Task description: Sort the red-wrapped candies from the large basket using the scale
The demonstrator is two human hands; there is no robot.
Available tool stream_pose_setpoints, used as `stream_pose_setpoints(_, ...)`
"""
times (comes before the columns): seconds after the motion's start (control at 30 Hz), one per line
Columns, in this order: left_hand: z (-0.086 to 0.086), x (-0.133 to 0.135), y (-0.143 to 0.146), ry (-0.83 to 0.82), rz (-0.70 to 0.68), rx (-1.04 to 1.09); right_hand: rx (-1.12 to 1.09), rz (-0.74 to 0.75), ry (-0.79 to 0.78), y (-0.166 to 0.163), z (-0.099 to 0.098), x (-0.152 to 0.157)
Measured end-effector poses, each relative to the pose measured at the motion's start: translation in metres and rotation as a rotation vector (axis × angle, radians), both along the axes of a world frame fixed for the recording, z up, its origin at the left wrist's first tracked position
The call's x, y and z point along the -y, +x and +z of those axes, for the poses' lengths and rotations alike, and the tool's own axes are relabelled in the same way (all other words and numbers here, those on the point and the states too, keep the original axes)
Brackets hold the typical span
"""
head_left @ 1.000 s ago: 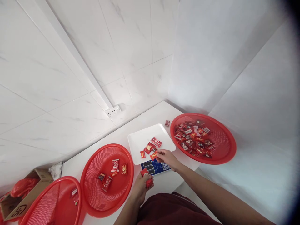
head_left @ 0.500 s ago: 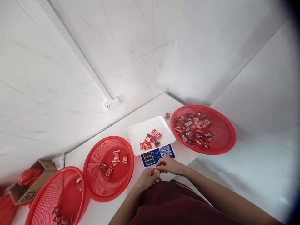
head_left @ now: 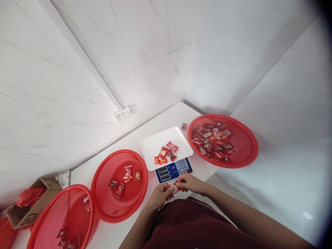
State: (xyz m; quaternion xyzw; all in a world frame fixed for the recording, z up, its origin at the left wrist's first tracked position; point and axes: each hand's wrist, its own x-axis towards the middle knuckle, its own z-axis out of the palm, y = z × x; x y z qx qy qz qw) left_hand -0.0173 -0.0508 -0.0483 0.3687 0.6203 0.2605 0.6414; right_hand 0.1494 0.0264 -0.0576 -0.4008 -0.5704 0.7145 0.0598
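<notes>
Since 1.0 s ago, the right hand (head_left: 191, 183) has been pulled back from the scale tray (head_left: 153, 147) to the near table edge, where it now meets the left hand (head_left: 158, 196). One small red candy packet (head_left: 173, 188) is pinched between both hands, fingertips of each closed on it, just near of the scale keypad (head_left: 173, 169) & above the dark red lap. Grip: both hands grasping the same packet; the wrapper's state can't be told.

On the white tray, approx. five red packets (head_left: 165, 154) are left, bunched at its near-right part. Far right, a red mesh basket (head_left: 243, 155) is seen w/ a heap of packets in its left half. One stray packet (head_left: 184, 126) lies on the table (head_left: 145, 133) between tray & that basket. Left of the scale, a 2nd red basket (head_left: 103, 200) holds a few packets; a 3rd basket (head_left: 49, 221) at near left holds a few too. A cardboard box (head_left: 28, 214) is at far left.
</notes>
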Motion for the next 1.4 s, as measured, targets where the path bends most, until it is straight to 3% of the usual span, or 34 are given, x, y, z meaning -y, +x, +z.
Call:
stream_pose_setpoints(0.37,-0.013,-0.003,0.004,-0.016,0.155,0.037,0.035,-0.077,-0.018,0.0,-0.006,0.004)
stream_pose_setpoints(0.63,-0.014,-0.001,0.002,-0.036,0.133,0.068,0.011,0.005,-0.086,0.009,-0.003,0.009)
stream_pose_setpoints(0.83,-0.015,0.001,0.001,-0.066,0.208,0.059,0.01,-0.05,-0.044,0.006,-0.004,0.005)
stream_pose_setpoints(0.97,-0.016,0.003,-0.001,-0.019,0.243,0.08,-0.009,-0.034,-0.045,0.004,-0.005,0.005)
stream_pose_setpoints(1.17,-0.017,0.004,-0.003,-0.075,0.253,0.12,-0.002,-0.02,-0.063,0.005,-0.004,0.002)
stream_pose_setpoints(1.4,-0.019,0.001,-0.008,0.008,0.268,0.078,-0.005,0.002,-0.04,0.006,-0.001,-0.004)
